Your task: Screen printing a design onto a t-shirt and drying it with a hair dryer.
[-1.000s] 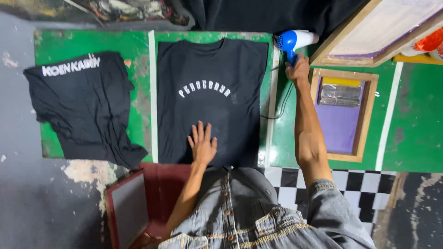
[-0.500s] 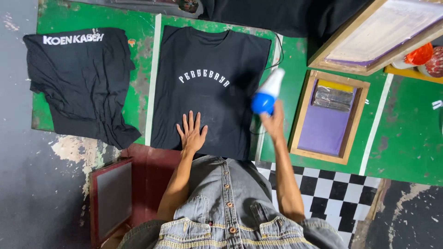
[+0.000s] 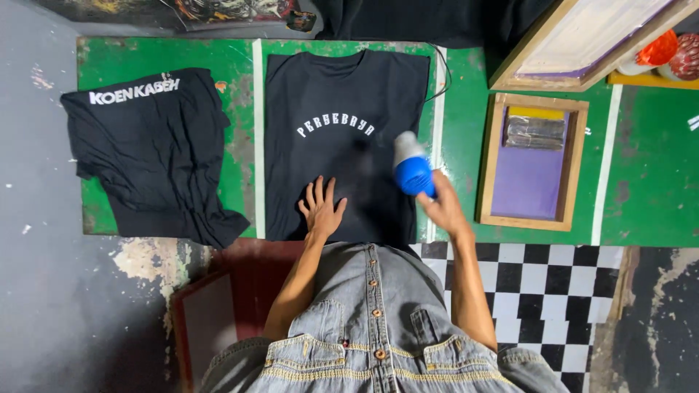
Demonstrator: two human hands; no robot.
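Two black printed cotton T-shirts point(image 3: 342, 138) point(image 3: 149, 149) on worn green painted table point(image 3: 655, 167); two wooden screen frames point(image 3: 533, 160) point(image 3: 582, 36) right of middle shirt. Left hand point(image 3: 320, 207) flat, fingers spread on middle shirt; right hand point(image 3: 444, 207) gripping blue-and-white hair dryer point(image 3: 411, 166).

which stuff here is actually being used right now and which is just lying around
In use:
- blue and white hair dryer, held in the right hand over the shirt
- flat black t-shirt with white arched lettering, pressed by the left hand

Lying about:
- crumpled black t-shirt
- wooden frame with purple screen
- larger wooden frame
- orange container
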